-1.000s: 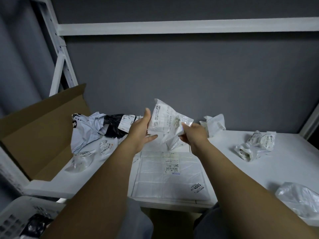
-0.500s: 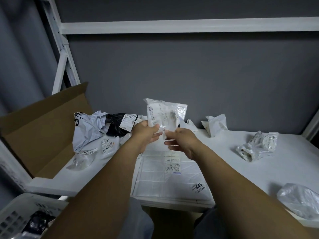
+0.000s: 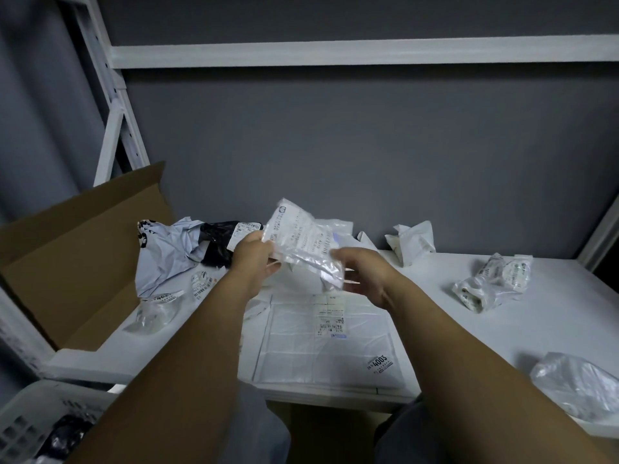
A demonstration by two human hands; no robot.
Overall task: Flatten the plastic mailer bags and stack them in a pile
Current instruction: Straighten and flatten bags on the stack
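I see my right hand [image 3: 365, 276] now released, fingers spread; my left hand [image 3: 254, 259] pinches the tilted, crinkled, translucent mailer bag [image 3: 301, 242].

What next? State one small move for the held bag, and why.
Probably pull the bag taut between both hands. It is wrinkled and held above the flat pile; the left hand grips one edge, and the right hand is at its lower corner.
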